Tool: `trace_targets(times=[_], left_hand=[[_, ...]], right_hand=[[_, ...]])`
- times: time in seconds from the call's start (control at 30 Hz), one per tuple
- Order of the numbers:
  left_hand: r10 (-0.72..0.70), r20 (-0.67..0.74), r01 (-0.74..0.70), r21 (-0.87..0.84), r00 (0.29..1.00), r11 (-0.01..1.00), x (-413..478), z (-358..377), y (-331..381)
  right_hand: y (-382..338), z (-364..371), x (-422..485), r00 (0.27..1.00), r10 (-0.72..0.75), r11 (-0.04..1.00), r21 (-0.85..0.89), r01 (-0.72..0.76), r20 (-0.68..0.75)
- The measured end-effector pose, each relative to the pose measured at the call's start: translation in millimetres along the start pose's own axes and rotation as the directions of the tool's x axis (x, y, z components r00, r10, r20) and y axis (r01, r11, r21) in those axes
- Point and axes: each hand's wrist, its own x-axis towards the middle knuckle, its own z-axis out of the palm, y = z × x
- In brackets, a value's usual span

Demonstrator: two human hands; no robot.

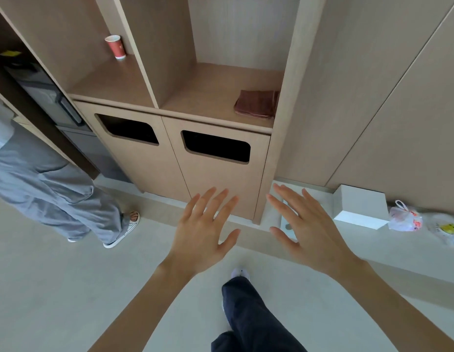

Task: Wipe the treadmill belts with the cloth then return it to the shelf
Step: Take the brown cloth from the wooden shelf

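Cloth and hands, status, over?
Left hand open, empty. Right hand open, empty. Cloth folded in right shelf compartment, untouched. Bystander stands left, not in the way.

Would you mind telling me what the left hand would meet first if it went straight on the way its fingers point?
Most likely the right-hand cabinet door, near its dark slot; the left hand points there, though depth is unclear. The cloth lies higher, on the shelf.
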Motion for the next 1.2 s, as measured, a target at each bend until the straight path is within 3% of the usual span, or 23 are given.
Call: trace_targets(times=[0.53, 0.8, 0.9, 1.07, 1.2], left_hand=[[0.082, -0.032, -0.083, -0.031, 0.996, 0.996, 186.9, 37.4, -129.0], [0.142, -0.060, -0.143, -0.008, 0.988, 0.990, 259.9, 73.7, -171.8], [0.160, -0.018, -0.160, -0.011, 0.987, 0.987, 282.4, 95.6, -187.2], [0.224, 0.085, -0.225, -0.003, 0.971, 0.974, 325.8, 127.8, -212.1], [0.226, 0.166, -0.232, 0.019, 0.960, 0.973, 352.6, 147.3, -230.5]], right_hand=[[73.5, 63.3, 190.4, 0.996, 0.089, 0.995, -0.045, -0.090, -0.019], [120.2, 107.4, 253.0, 0.966, 0.247, 0.968, 0.020, -0.249, 0.069], [140.9, 129.1, 271.5, 0.932, 0.336, 0.939, 0.025, -0.342, 0.135], [175.9, 157.4, 311.8, 0.917, 0.394, 0.917, 0.039, -0.396, 0.057], [201.1, 179.8, 340.1, 0.860, 0.502, 0.864, -0.009, -0.503, 0.098]])
